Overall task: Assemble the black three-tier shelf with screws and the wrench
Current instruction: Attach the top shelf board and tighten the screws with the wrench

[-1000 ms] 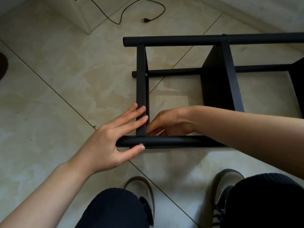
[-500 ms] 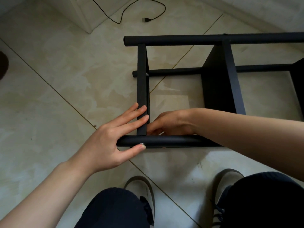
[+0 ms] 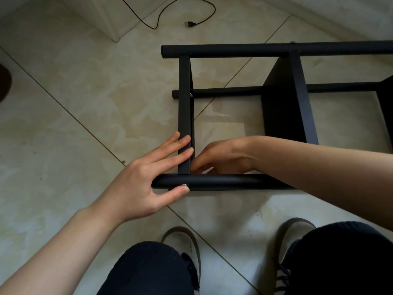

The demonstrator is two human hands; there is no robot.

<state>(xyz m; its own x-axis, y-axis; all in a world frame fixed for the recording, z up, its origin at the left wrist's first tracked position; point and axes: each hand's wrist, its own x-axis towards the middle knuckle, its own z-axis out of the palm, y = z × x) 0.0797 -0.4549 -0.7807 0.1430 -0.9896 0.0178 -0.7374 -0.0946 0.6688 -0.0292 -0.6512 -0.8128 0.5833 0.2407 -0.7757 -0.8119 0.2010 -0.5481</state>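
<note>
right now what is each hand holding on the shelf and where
The left hand braces the near pole at its end, thumb by the screw. What the right hand holds cannot be told.

Left hand (image 3: 140, 177) lies flat against the black shelf (image 3: 234, 181); right hand (image 3: 219, 156) seemingly pinches something inside.

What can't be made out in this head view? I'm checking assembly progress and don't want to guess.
- Right hand fingertips: tucked behind the flat black end shelf panel and the near round black metal post; whether they hold a screw or wrench is hidden.
- Black three-tier shelf frame: cut off at the right edge.
- Small silver screw head: partly covered by the left hand thumb; how tight it is can't be seen.
</note>
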